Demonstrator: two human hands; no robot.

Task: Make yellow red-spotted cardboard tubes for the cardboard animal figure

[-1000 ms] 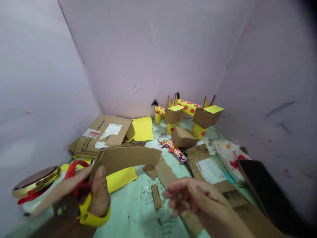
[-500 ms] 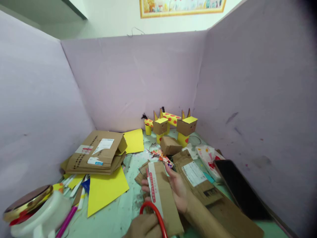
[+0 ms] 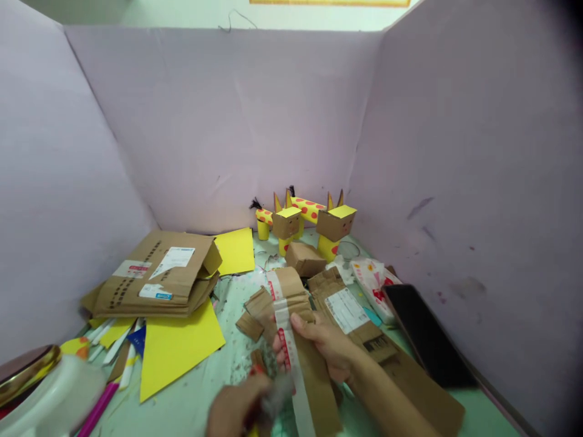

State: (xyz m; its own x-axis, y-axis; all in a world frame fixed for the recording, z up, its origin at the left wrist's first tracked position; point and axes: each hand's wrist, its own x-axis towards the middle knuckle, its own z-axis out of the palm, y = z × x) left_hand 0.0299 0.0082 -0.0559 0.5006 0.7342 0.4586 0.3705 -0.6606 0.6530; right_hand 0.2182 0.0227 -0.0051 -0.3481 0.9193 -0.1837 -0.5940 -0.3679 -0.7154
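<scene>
My right hand [image 3: 330, 346] reaches in from the lower right and grips a long brown cardboard strip [image 3: 314, 388], its thumb on top and fingertips round the left edge. A white band with red print runs along the strip, and its far part is creased. At the bottom middle, my left hand [image 3: 241, 403] is closed round red-handled scissors [image 3: 258, 368]; motion blurs the hand and the scissors' grey blades. Small cardboard scraps [image 3: 250, 325] lie on the table just beyond. Beside my right forearm is a flattened cardboard piece [image 3: 373, 346] with a white label.
Two cardboard-headed, spotted yellow animal figures [image 3: 334, 224] stand at the back, behind a small cardboard block [image 3: 305, 259]. On the left are flattened cardboard packaging [image 3: 177, 279], yellow sheets [image 3: 177, 352], a purple pen [image 3: 98, 409] and a white pot [image 3: 68, 394]. A black phone [image 3: 428, 337] lies right.
My right thumb has come down onto the strip, whose far part now shows creases. My left hand with the scissors has shifted left. The whole view has tilted downward.
</scene>
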